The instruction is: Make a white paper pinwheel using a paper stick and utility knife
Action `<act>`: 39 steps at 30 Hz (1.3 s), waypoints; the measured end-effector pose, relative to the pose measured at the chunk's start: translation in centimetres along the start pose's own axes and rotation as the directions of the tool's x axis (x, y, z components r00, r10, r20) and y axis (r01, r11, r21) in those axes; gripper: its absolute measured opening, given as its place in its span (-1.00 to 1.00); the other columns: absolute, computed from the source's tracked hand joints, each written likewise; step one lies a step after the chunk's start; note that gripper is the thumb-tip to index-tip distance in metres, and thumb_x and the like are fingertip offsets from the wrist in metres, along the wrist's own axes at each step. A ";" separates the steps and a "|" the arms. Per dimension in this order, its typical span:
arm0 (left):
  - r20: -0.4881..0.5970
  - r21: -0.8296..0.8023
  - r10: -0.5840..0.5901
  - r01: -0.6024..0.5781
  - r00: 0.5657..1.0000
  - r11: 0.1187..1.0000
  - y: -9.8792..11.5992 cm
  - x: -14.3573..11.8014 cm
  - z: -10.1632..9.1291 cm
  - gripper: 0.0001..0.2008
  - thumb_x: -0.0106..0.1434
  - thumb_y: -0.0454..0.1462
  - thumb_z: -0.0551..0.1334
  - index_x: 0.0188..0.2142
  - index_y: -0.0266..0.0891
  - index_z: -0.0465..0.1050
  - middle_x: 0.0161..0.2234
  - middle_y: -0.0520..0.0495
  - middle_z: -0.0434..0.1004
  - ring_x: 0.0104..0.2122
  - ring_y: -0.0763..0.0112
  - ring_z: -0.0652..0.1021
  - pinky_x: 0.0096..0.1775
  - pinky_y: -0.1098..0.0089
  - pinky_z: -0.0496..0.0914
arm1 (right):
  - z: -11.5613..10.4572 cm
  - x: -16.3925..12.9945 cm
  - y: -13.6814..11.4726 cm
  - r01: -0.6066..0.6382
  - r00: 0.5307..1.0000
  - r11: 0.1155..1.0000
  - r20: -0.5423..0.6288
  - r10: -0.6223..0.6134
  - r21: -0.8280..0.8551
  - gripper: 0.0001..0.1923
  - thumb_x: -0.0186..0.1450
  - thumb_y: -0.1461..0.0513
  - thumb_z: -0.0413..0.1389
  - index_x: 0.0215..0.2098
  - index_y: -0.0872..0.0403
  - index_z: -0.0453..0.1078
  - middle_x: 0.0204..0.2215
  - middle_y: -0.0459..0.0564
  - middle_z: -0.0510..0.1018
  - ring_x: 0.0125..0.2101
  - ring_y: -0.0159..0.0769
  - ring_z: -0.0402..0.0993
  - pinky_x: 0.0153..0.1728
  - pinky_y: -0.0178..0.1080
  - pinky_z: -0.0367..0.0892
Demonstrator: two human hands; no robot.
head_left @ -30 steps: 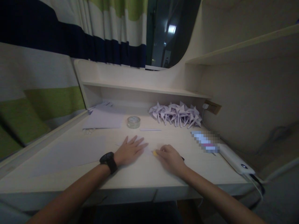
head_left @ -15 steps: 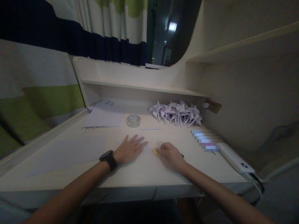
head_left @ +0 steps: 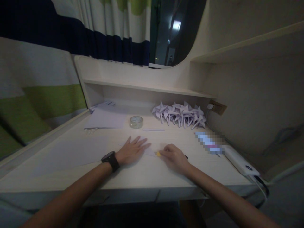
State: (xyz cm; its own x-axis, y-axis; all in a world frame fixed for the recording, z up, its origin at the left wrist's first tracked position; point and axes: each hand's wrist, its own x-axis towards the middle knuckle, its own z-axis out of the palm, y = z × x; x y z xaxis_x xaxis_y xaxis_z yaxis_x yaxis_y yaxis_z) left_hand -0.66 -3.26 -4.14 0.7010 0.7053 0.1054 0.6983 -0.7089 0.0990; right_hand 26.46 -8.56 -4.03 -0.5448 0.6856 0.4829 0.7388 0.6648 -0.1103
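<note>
Paper (head_left: 148, 151) lying flat on desk (head_left: 166, 177), near front middle, under both hands. Left hand (head_left: 131, 151) pressing down flat, fingers spread wide, keeping paper from sliding. Right hand (head_left: 173, 155) curling shut around small yellow tool (head_left: 157, 154), tip touching paper edge. Tape roll (head_left: 136, 122) sitting behind, within reach. Pinwheels (head_left: 180, 114) piling at back, out of way. Spare sheets (head_left: 105, 120) waiting far left.
</note>
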 end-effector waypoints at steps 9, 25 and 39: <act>-0.003 0.035 0.018 -0.018 1.000 0.999 -0.2 0.1 0.4 -0.53 0.45 -0.10 -0.18 0.33 0.14 -0.05 0.36 -0.01 -0.05 0.31 -0.09 0.00 0.17 -0.29 -0.13 | -0.1 -0.2 0.3 0.006 1.000 1.000 0.011 -0.007 0.030 -0.81 0.33 0.24 0.09 -0.14 0.01 0.53 -0.34 0.03 0.46 -0.31 -0.25 0.35 -0.31 -0.24 0.24; -0.097 -0.042 -0.082 0.078 0.992 0.996 -0.3 -0.4 -0.4 -0.45 0.37 0.10 -0.11 0.28 0.07 0.13 0.33 -0.08 0.06 0.26 0.00 0.16 0.18 -0.12 0.00 | -2.9 -2.4 1.5 0.041 0.998 0.994 0.039 -0.045 0.103 -0.76 0.33 0.20 0.08 -0.11 0.00 0.54 -0.27 0.07 0.52 -0.27 -0.24 0.43 -0.26 -0.22 0.34; -0.077 0.041 0.053 -0.050 0.996 0.998 -0.8 -0.3 -2.8 -0.62 0.33 0.03 0.09 -0.22 -0.18 0.51 -0.20 -0.12 0.58 -0.18 0.20 0.56 -0.18 0.28 0.37 | -2.3 -2.7 3.4 -0.138 0.990 0.990 -0.019 0.138 -0.018 -0.77 0.33 0.20 0.08 -0.14 0.04 0.54 -0.29 0.07 0.54 -0.26 -0.21 0.45 -0.22 -0.20 0.37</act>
State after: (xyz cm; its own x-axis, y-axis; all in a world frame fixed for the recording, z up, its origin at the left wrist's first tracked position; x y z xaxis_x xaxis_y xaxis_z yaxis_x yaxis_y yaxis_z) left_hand -1.81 -2.92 -1.46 0.7238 0.6643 0.1866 0.6678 -0.7424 0.0528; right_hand 31.38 -8.89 -3.69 -0.4304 0.7649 0.4792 0.8139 0.5584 -0.1603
